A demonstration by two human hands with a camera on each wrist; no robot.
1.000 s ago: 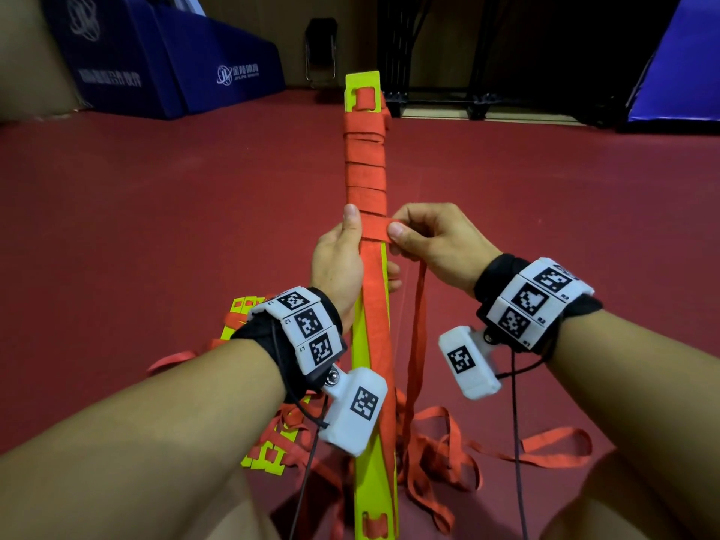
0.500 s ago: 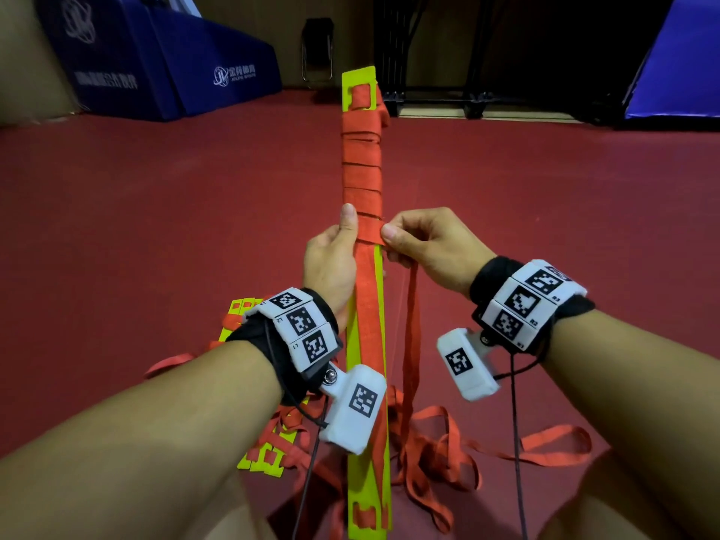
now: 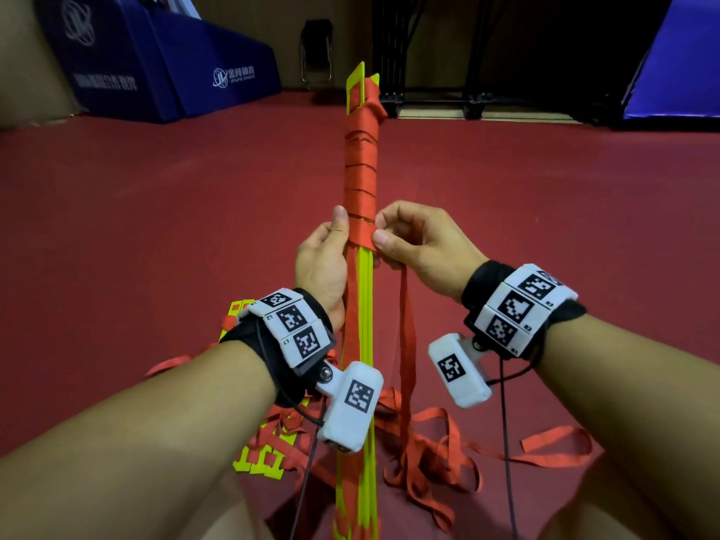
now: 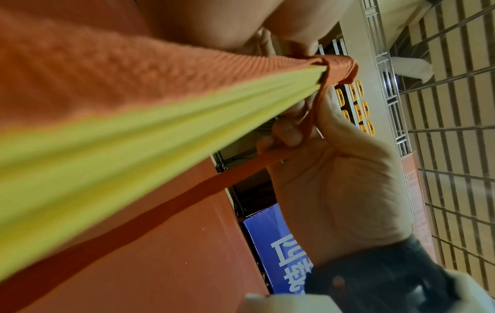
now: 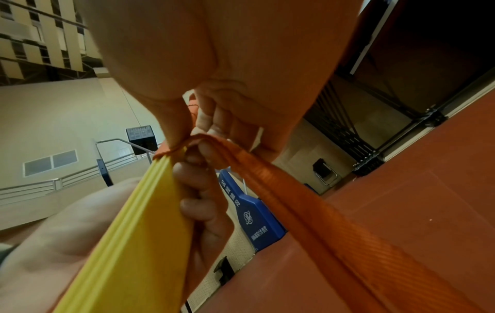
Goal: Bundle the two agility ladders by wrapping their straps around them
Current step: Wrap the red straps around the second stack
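- Fingers of the left hand curl round the bundle of yellow rungs, thumb straight up along the wraps.
- Right hand, just right of the bundle, pinches the orange strap at the lowest wrap, fingers curled.
- Both forearms reach forward, the bundle upright between them.
- Orange wraps cover the bundle's upper part; below the hands the rungs are bare.
- Loose strap lies on the red floor at the bundle's foot.
- A second ladder lies left of the bundle.

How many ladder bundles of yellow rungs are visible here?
2: one bundle is gripped upright by both hands, another bundle lies on the floor behind the left forearm, partly hidden.
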